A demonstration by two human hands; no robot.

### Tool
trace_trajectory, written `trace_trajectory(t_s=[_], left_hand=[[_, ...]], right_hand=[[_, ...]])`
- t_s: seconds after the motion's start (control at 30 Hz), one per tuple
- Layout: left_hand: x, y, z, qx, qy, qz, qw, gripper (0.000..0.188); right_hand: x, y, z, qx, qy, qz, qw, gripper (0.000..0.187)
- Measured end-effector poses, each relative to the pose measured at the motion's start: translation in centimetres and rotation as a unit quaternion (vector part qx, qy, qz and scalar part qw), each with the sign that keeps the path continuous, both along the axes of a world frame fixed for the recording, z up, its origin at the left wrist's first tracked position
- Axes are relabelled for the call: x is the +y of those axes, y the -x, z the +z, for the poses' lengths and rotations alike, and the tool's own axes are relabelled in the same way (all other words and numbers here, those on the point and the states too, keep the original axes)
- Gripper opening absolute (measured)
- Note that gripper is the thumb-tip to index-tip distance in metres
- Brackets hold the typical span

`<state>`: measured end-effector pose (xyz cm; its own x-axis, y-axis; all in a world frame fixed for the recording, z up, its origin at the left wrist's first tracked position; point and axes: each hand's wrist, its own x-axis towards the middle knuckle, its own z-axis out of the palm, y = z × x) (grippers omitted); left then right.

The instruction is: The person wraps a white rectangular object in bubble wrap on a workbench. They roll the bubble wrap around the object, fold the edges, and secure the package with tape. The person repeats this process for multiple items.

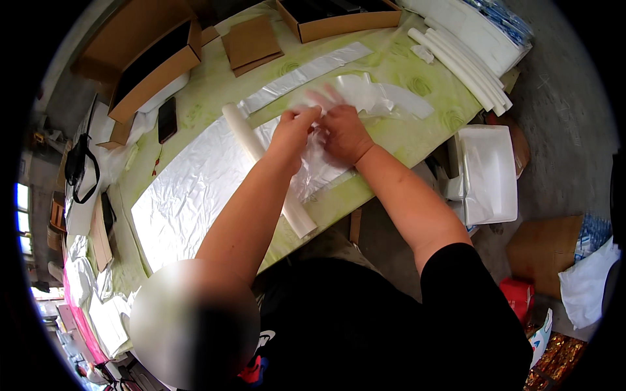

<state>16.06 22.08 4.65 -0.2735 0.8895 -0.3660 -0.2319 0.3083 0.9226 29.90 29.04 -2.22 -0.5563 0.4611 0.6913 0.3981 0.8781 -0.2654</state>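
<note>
My left hand (293, 135) is closed, thumb and fingers drawn together, over the crinkled silvery-white film (189, 189) on the table; what it pinches, if anything, is hidden. Right beside it is my right hand (345, 133), its fingers smeared by motion. A long white tube (297, 215) lies slantwise across the film, passing under my left forearm. Just beyond both hands sits a crumpled piece of clear plastic film (365, 94). A narrow silvery strip (306, 75) stretches out behind the tube's far end.
On the green-patterned tablecloth (450, 117) several white tubes (463, 68) lie at far right. Cardboard boxes (345, 25) and brown cardboard pieces (251, 44) stand at the back, a phone (167, 120) at left. A white bin (489, 173) stands beyond the right edge.
</note>
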Motion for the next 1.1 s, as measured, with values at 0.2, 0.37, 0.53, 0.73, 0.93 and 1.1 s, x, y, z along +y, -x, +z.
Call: trace_trajectory(t_s=[0.2, 0.37, 0.53, 0.73, 0.93, 1.1], left_hand=[[1.4, 1.7, -0.3, -0.101, -0.042, 0.132, 0.985, 0.024], [-5.1, 9.6, 1.2, -0.051, -0.158, 0.108, 0.98, 0.025], [-14.3, 20.7, -0.4, 0.165, -0.007, 0.222, 0.961, 0.053], [-18.5, 23.7, -5.6, 0.617, -0.001, 0.241, 0.749, 0.056], [-15.6, 12.5, -3.9, 0.598, -0.254, -0.002, 0.76, 0.044], [-15.8, 9.3, -5.9, 0.632, -0.067, -0.052, 0.77, 0.076]], right_hand=[[1.2, 0.4, -0.9, 0.097, 0.099, -0.007, 0.99, 0.058], [3.9, 0.0, -3.1, 0.23, 0.123, -0.212, 0.942, 0.054], [4.3, -0.8, -2.7, 0.229, 0.06, -0.215, 0.948, 0.046], [4.1, -0.7, -2.2, 0.214, 0.03, -0.19, 0.958, 0.036], [-2.5, -0.9, 0.7, 0.157, -0.003, -0.106, 0.982, 0.031], [-13.1, 1.8, 1.8, 0.115, 0.215, 0.152, 0.958, 0.029]])
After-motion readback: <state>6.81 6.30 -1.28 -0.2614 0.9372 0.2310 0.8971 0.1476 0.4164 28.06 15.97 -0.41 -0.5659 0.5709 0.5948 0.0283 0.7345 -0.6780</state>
